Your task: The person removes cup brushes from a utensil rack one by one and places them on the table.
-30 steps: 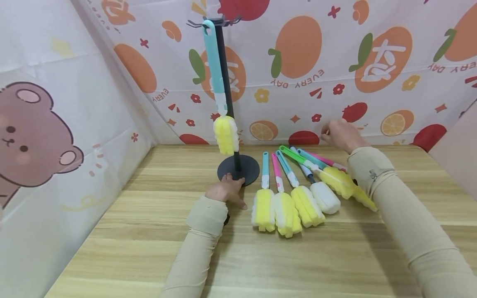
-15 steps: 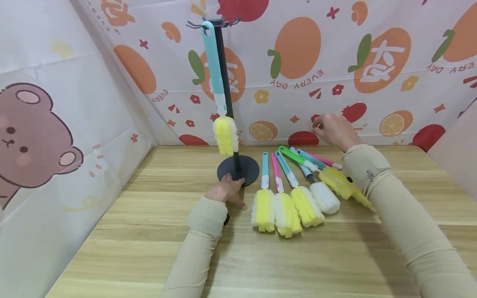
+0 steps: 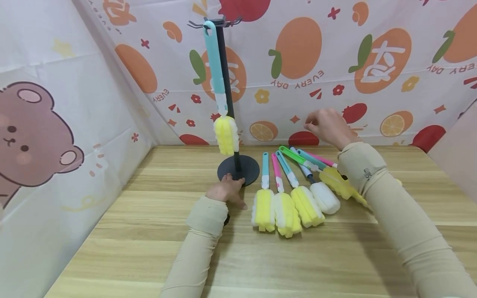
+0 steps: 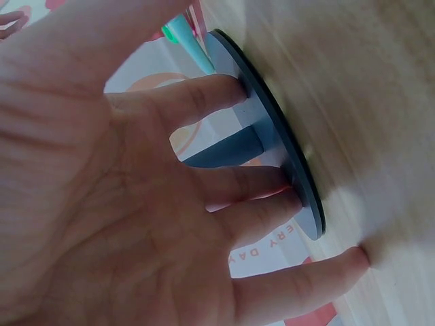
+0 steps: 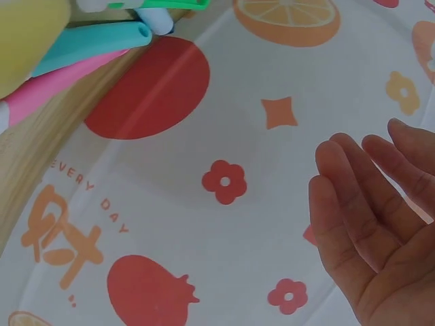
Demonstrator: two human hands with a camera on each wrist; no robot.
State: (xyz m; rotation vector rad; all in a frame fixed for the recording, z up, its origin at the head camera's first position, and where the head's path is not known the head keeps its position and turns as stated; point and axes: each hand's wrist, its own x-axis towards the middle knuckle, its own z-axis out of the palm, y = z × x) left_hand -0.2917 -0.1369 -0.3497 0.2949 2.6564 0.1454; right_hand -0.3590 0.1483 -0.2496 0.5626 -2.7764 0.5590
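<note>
My left hand (image 3: 226, 191) rests its fingertips on the round black base (image 3: 250, 167) of an upright stand; in the left wrist view three fingers touch the disc and another touches the wood. From a hook at the stand's top hangs a turquoise-handled sponge brush (image 3: 214, 62) with a yellow-and-white head. My right hand (image 3: 329, 127) hovers above the far ends of the brushes, near the back cloth. In the right wrist view its fingers (image 5: 357, 217) are loosely bent with nothing between them. Below it lie a green-handled brush (image 3: 292, 155) and a turquoise-handled one (image 3: 312, 159).
Left of these, a row of sponge brushes includes a turquoise-handled one (image 3: 264, 207), a pink-handled one (image 3: 286, 213) and a white-headed one (image 3: 325, 198). A fruit-print cloth (image 3: 287, 111) rises behind the wooden table (image 3: 149, 231). Bare hooks (image 3: 232, 22) top the stand.
My right hand has moved left and slightly up over the brushes. The left hand stays at the stand's base, and the hanging brush is still.
</note>
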